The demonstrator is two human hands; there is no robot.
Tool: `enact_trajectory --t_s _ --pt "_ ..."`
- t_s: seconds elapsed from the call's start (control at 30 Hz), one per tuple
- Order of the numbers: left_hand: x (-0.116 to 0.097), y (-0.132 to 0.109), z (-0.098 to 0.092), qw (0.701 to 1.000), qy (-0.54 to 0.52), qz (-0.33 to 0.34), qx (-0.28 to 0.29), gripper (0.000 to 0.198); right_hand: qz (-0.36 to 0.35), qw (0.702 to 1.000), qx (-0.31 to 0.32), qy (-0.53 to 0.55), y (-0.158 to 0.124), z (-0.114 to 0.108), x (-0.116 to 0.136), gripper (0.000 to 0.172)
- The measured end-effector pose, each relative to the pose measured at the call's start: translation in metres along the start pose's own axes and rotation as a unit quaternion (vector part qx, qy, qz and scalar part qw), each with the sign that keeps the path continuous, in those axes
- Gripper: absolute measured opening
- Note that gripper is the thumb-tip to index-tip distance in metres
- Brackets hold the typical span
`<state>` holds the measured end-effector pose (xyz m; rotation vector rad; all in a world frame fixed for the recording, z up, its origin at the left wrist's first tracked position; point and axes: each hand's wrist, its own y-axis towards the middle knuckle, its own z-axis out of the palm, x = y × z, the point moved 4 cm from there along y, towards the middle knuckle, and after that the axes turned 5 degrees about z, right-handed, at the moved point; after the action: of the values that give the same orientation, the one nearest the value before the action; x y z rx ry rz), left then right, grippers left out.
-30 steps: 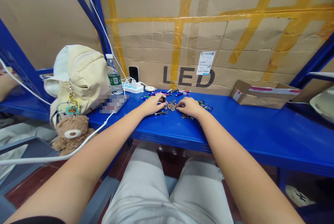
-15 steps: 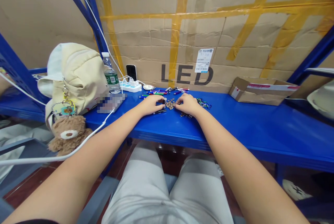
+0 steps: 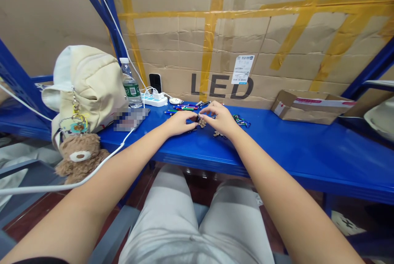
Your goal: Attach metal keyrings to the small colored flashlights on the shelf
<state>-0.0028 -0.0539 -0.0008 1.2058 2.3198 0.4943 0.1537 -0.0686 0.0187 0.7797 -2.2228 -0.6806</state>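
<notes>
Both hands meet over the blue table (image 3: 264, 141). My left hand (image 3: 182, 123) is closed with a small dark thing between thumb and fingers, too small to name. My right hand (image 3: 219, 117) is pinched at that same thing, its fingertips close to the left ones; what it grips cannot be made out. Small brown pieces (image 3: 202, 123) lie in a pile just under the fingertips, and a few more (image 3: 218, 134) are below my right palm. Colourful pens (image 3: 181, 109) lie behind my hands. Green and blue metallic clips (image 3: 241, 121) sit right of my right hand.
At the left are a cream bag (image 3: 95, 83), a brown plush bear (image 3: 81, 157), a water bottle (image 3: 131, 85), a power strip (image 3: 154, 99) and a white cable (image 3: 92, 177). An open cardboard box (image 3: 310, 108) stands at the right. Large cardboard (image 3: 172, 55) backs the table.
My right hand has moved left and up from the brown pieces to meet my left hand, which has shifted slightly right. The view has shifted a little.
</notes>
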Motion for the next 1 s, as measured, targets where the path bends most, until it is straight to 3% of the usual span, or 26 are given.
enact_trajectory --t_s 0.3,0.57,0.8,1.0 --pt "0.0 0.0 0.0 0.999 -0.028 -0.035 0.002 0.018 -0.012 1.0 -0.01 0.014 0.001 0.001 -0.005 0.017" --pt "0.004 0.0 -0.001 0.999 -0.002 -0.034 -0.007 0.018 0.02 1.0 -0.014 0.01 0.002 0.001 -0.015 0.013" --pt "0.007 -0.001 -0.003 0.999 0.007 -0.025 -0.046 0.021 0.068 0.986 0.121 -0.093 -0.003 0.015 -0.019 0.014" --pt "0.006 -0.001 -0.003 0.999 0.017 -0.029 -0.04 0.019 0.091 0.967 0.175 -0.161 -0.003 0.021 -0.018 0.019"
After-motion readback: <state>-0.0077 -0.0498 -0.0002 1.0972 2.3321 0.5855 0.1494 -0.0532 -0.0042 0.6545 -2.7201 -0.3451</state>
